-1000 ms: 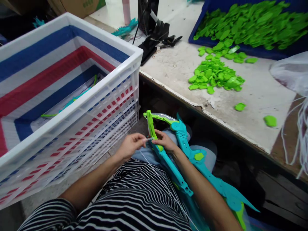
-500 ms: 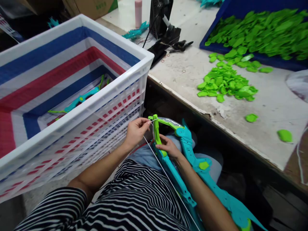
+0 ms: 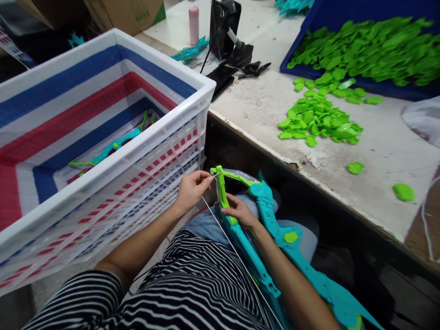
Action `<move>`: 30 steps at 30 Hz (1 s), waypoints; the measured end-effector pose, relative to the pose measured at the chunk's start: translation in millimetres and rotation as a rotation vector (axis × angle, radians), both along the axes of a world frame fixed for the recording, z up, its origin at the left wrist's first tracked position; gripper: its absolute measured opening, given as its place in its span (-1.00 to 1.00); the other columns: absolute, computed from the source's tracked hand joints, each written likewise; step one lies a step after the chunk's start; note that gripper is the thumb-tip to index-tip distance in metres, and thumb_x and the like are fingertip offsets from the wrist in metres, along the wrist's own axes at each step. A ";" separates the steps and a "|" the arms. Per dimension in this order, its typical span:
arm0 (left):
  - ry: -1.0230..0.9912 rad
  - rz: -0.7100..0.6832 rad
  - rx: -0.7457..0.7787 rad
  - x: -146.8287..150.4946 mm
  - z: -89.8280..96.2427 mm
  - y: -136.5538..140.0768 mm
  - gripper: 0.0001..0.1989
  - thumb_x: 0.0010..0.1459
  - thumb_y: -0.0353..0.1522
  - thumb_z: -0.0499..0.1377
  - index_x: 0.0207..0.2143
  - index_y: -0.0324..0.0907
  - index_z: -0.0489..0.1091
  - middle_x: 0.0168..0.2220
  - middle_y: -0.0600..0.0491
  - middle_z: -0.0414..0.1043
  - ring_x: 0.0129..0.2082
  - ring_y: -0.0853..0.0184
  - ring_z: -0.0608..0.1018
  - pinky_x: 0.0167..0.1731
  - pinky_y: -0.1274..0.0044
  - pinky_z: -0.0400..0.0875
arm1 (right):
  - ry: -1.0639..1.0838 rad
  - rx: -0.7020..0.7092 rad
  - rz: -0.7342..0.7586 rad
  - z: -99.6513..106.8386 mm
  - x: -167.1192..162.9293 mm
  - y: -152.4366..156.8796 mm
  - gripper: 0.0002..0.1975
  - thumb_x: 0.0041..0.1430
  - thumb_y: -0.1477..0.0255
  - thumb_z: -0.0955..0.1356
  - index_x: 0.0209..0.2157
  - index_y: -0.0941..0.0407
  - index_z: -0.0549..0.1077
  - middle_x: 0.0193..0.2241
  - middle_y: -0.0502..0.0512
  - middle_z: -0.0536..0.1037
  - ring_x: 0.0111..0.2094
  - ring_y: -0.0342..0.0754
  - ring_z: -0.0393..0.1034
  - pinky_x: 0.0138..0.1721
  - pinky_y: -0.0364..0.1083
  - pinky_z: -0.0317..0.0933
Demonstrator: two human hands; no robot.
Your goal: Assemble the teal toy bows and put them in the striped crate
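Observation:
My left hand (image 3: pixel 191 190) pinches the white string (image 3: pixel 225 235) close to a green end piece, fingertips together. The string runs from there down across my striped shirt. My right hand (image 3: pixel 239 211) is wrapped round the green limb (image 3: pixel 222 190) of a teal-and-green toy bow (image 3: pixel 309 270), just below its tip. The bow lies slanting over my lap, its teal parts on both sides of my right forearm. A clear curved strip joins the green tip area to the teal body. My right palm hides part of the limb.
At left stands a large white basket (image 3: pixel 165 126) with a striped lining and another teal bow (image 3: pixel 117 145) inside. On the worktable (image 3: pixel 261 121) are a pile of green pieces (image 3: pixel 318 117), a blue bin (image 3: pixel 292 50) of more, a small black fan (image 3: pixel 220 30) and a pink bottle (image 3: pixel 194 26).
My left hand has shifted slightly left and down with the string at the bow's tip. My right hand keeps its grip. The whole view has tilted a little.

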State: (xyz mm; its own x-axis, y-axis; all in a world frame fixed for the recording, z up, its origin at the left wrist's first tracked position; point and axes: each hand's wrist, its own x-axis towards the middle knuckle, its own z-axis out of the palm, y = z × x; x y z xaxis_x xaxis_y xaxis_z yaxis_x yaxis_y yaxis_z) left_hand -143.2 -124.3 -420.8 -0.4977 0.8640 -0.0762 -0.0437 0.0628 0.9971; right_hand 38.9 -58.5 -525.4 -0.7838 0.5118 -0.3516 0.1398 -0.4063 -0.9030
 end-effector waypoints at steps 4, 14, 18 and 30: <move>-0.004 -0.019 0.016 -0.2 2.7 0.1 -0.81 -0.04 -0.28 0.25 -0.51 -0.24 0.43 -0.66 0.15 0.37 -0.62 0.47 0.39 -0.54 0.60 0.27 | -0.001 -0.004 0.003 -0.9 -0.3 0.2 -0.30 -0.23 0.29 0.53 0.03 0.08 0.39 -0.23 0.09 0.58 -0.19 -0.01 0.45 -0.02 0.05 0.24; -0.262 -0.151 0.010 -4.7 -1.9 14.2 -0.58 -0.11 -0.21 0.34 -0.23 -0.24 0.35 -0.65 0.19 0.40 -0.72 0.56 0.29 -0.66 0.66 0.11 | -0.005 0.140 0.029 4.5 -3.0 -4.4 -0.33 -0.19 0.20 0.51 0.03 0.05 0.42 -0.18 0.07 0.56 -0.12 0.03 0.43 0.01 0.06 0.25; -0.349 -0.227 -0.023 -12.2 -1.7 18.6 -0.48 -0.22 -0.13 0.39 -0.29 -0.28 0.36 -0.68 0.18 0.38 -0.76 0.60 0.22 -0.72 0.66 -0.02 | -0.060 0.562 -0.029 27.5 -8.8 -4.7 -0.50 -0.01 0.21 0.43 0.00 0.06 0.45 -0.10 0.13 0.52 -0.06 0.05 0.39 0.02 0.07 0.25; -0.232 -0.256 -0.093 -20.1 4.1 12.2 -0.55 -0.16 -0.13 0.34 -0.30 -0.25 0.38 -0.68 0.19 0.34 -0.76 0.57 0.22 -0.71 0.66 0.01 | 0.050 1.244 -0.166 117.2 -63.7 36.4 -0.84 0.15 0.41 0.32 -0.49 0.12 0.45 -0.47 0.04 0.48 -0.39 -0.11 0.35 -0.32 -0.10 0.25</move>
